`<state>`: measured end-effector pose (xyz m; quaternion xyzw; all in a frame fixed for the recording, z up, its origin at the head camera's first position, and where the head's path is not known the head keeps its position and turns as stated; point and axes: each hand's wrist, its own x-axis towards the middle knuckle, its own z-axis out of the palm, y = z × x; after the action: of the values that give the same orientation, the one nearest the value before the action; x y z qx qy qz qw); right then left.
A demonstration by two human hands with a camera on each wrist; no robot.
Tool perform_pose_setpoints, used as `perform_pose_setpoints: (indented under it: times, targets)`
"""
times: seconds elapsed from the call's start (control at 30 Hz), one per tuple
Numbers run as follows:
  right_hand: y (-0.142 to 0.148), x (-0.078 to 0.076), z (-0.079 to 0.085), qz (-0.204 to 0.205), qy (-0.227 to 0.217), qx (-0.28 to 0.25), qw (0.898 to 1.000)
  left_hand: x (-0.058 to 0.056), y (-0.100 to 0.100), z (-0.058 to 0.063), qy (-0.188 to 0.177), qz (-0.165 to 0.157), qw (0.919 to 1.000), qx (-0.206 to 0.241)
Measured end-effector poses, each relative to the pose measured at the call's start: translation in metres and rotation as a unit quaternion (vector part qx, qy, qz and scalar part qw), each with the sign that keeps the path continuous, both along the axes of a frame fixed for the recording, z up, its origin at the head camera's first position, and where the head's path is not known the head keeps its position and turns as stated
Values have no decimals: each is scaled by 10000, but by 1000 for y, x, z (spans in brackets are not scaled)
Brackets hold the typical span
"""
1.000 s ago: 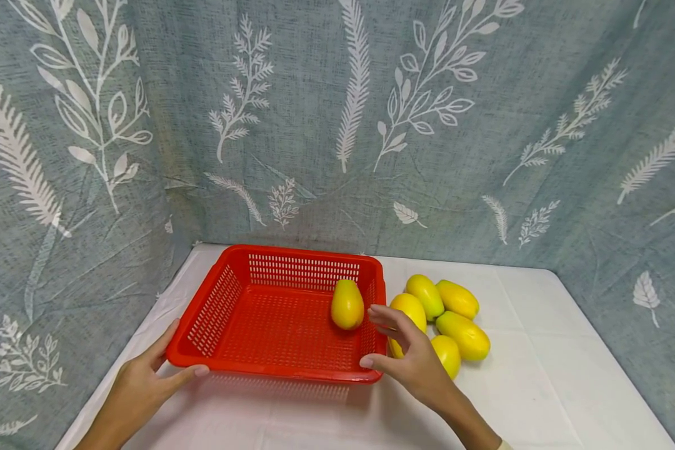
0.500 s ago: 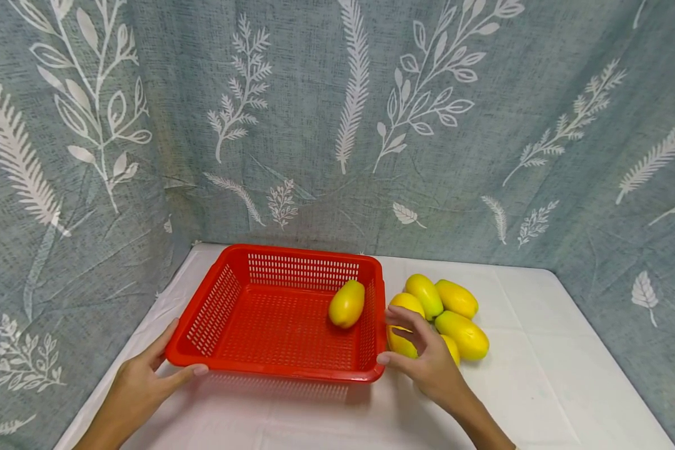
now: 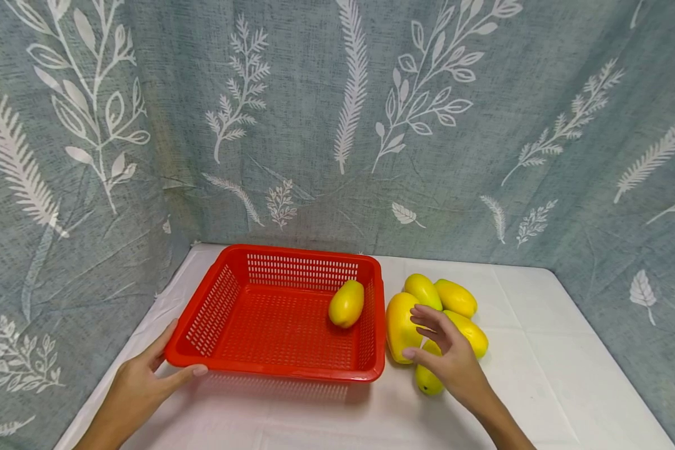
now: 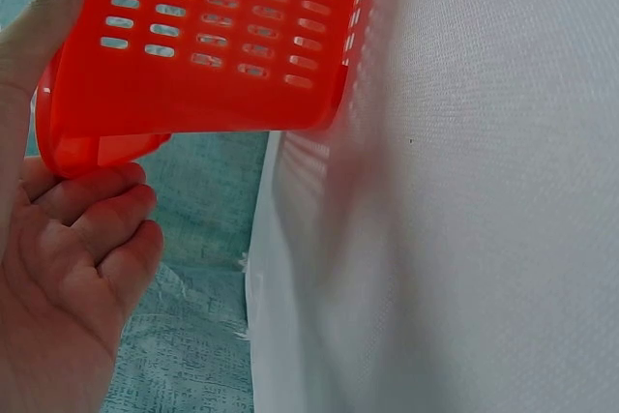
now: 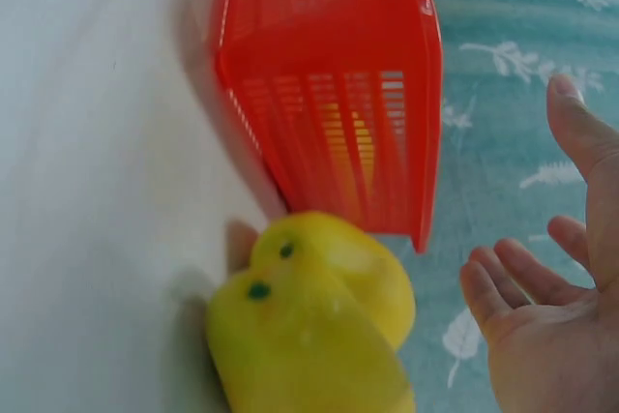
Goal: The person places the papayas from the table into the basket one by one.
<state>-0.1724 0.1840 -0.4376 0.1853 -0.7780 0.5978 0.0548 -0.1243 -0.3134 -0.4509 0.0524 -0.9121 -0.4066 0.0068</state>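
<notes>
In the head view, a red plastic basket [image 3: 275, 370] with slotted walls stands on the left half of the table. One yellow mango [image 3: 345, 304] lies inside it by the right wall. My left hand [image 3: 137, 387] holds the basket's near left corner, thumb on the rim; its fingers reach under the rim in the left wrist view. My right hand [image 3: 452, 359] hovers over the loose mangoes, fingers loosely bent and holding nothing. A large yellow mango [image 3: 402, 328] lies beside the basket. Another mango [image 3: 429, 379] sits partly hidden below my right hand.
More yellow mangoes [image 3: 455, 298] are grouped behind my right hand. White cloth [image 3: 562, 362] covers the table. A blue-green leaf-patterned curtain [image 3: 304, 156] hangs along the back and both sides.
My right hand has moved right, from the basket's right rim to over the loose mangoes. The mango in the basket has tilted and settled. My left hand stays on the corner.
</notes>
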Motion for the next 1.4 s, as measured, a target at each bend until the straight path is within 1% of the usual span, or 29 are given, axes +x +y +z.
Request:
perform_pose_setpoints:
  times: [0.17,0.3,0.53,0.73,0.97,1.23,1.4]
  targets:
    - [12,0,-2,-71,178,-31,9998,0,-1,0,-20,3,10000,-37]
    - [22,1,-1,-192,204,27,9996,0,-1,-1,0,-5,10000,-23]
    - [42,3,-1,-530,83,305,9981,0,-2,-2,106,-6,9999,-76]
    - [60,4,-2,-773,185,416,9960,0,-2,-2,204,-25,9997,-95]
    - [76,2,-3,-1085,301,582,9919,-2,-1,-2,134,-37,9999,-11]
    - [87,-3,-12,-1424,81,853,9861,-1,2,1,110,-22,9999,-14]
    - [93,-7,-17,-1543,-140,1067,9821,1,2,0,160,9,9998,-92]
